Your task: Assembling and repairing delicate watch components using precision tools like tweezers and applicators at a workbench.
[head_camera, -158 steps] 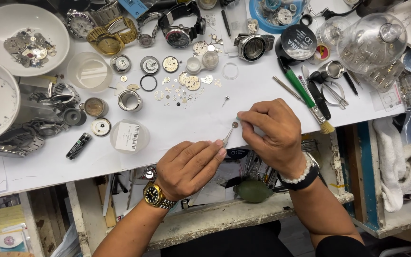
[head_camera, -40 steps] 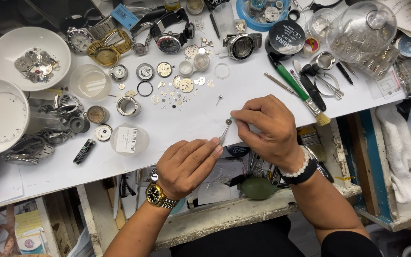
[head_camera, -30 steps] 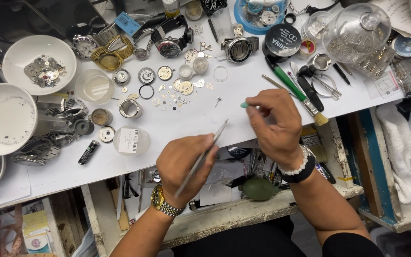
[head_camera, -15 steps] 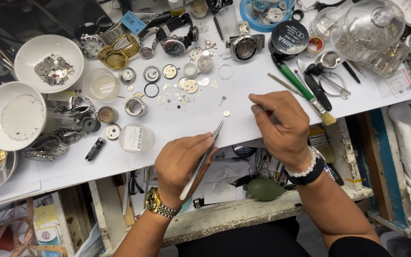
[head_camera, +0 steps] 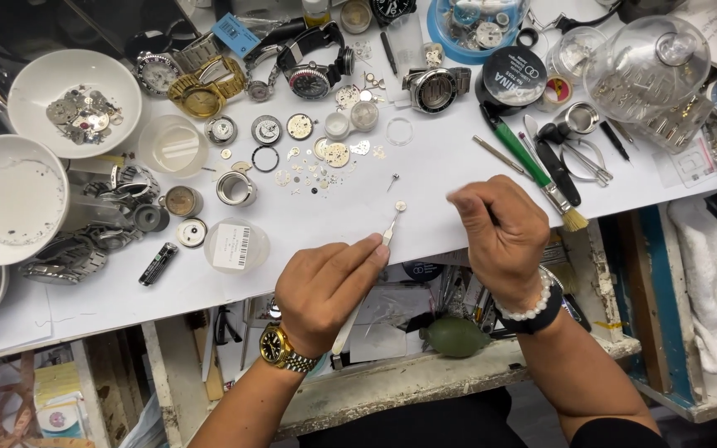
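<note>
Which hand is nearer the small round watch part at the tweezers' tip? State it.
Left. The left hand holds the tweezers, whose tip touches the small round part just above its fingers. The right hand is a loose fist off to the part's right, clear of it.

Gold wristwatch (head_camera: 274, 347) on left wrist, white bead bracelet (head_camera: 527, 309) and black band (head_camera: 541, 318) on right

White bowls (head_camera: 72, 104), wristwatches (head_camera: 309, 70), glass dome (head_camera: 649, 70), green-handled brush (head_camera: 533, 170), loose watch parts (head_camera: 313, 162).
</note>
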